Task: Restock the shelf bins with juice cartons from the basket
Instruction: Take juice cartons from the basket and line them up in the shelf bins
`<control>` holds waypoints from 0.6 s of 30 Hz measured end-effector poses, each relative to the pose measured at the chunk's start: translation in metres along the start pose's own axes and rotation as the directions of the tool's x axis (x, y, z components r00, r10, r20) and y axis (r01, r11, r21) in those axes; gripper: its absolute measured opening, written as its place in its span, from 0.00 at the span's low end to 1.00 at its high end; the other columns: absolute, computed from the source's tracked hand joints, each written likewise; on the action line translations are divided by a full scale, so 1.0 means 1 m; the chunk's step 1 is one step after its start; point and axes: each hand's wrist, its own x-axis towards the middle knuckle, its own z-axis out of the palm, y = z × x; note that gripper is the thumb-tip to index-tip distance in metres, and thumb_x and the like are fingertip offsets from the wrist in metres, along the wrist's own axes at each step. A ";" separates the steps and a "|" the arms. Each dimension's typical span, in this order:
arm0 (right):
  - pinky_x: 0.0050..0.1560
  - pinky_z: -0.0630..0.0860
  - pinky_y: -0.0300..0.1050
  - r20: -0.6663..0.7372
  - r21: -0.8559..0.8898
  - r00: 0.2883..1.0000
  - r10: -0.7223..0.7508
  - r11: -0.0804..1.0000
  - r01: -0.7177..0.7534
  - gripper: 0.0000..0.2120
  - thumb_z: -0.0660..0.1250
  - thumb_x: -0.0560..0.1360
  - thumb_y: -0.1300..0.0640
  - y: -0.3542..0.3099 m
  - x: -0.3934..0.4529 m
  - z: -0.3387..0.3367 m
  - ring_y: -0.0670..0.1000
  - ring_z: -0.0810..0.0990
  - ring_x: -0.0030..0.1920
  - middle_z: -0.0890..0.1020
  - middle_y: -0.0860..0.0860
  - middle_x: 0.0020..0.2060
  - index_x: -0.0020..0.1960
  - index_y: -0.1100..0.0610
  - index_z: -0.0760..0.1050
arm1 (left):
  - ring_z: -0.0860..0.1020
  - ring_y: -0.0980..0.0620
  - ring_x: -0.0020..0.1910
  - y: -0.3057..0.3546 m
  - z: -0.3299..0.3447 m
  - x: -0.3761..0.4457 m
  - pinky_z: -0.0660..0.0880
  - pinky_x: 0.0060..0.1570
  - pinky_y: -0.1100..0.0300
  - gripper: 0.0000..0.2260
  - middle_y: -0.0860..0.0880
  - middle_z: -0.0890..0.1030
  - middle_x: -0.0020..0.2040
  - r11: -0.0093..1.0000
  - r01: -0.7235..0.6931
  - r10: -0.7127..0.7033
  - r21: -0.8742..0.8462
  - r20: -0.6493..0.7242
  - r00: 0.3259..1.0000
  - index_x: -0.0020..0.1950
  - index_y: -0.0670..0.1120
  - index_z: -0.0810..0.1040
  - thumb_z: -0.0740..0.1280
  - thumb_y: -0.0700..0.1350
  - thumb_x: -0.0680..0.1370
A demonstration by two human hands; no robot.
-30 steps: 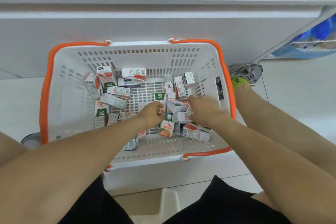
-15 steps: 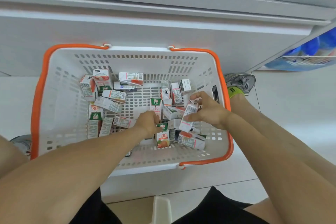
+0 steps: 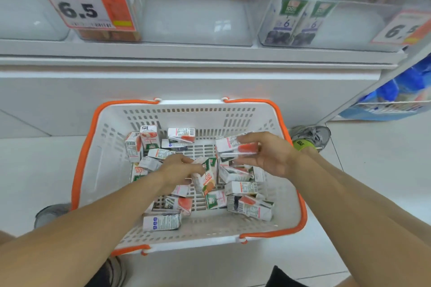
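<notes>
Our right fingers point(image 3: 250, 140) curl around 2 stacked cartons point(image 3: 235, 148) held above the basket point(image 3: 105, 158), while our left hand point(image 3: 179, 170) pinches an orange-printed carton point(image 3: 207, 179) just over the pile. Loose juice cartons point(image 3: 247, 196) litter the basket floor below clear shelf bins point(image 3: 198, 18), which carry a 6.5 price tag point(image 3: 86, 8).
</notes>
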 end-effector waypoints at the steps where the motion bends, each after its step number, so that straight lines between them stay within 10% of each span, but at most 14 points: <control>1: 0.61 0.78 0.58 0.000 0.054 0.999 -0.035 0.998 0.035 0.10 0.70 0.75 0.65 -0.006 -0.004 0.010 0.54 0.78 0.49 0.77 0.58 0.52 0.55 0.63 0.78 | 0.80 0.43 0.49 0.012 -0.008 -0.010 0.80 0.54 0.46 0.12 0.38 0.79 0.52 0.984 0.001 0.009 -0.180 0.059 0.998 0.49 0.39 0.73 0.75 0.38 0.73; 7: 0.59 0.79 0.50 -0.093 0.273 0.909 -0.407 0.867 0.416 0.19 0.74 0.68 0.68 -0.043 -0.041 0.073 0.54 0.85 0.48 0.84 0.55 0.45 0.57 0.62 0.76 | 0.83 0.38 0.48 0.101 -0.058 -0.092 0.82 0.48 0.43 0.13 0.37 0.82 0.50 0.778 -0.127 0.253 -0.615 0.122 0.960 0.56 0.41 0.73 0.66 0.41 0.72; 18: 0.49 0.81 0.47 0.238 0.187 0.564 -0.791 0.607 0.772 0.29 0.83 0.55 0.66 -0.082 -0.088 0.184 0.52 0.83 0.50 0.85 0.54 0.51 0.53 0.56 0.77 | 0.83 0.44 0.51 0.184 -0.130 -0.199 0.81 0.50 0.45 0.18 0.43 0.84 0.57 0.885 -0.445 0.461 -0.136 0.123 0.879 0.59 0.51 0.84 0.67 0.58 0.74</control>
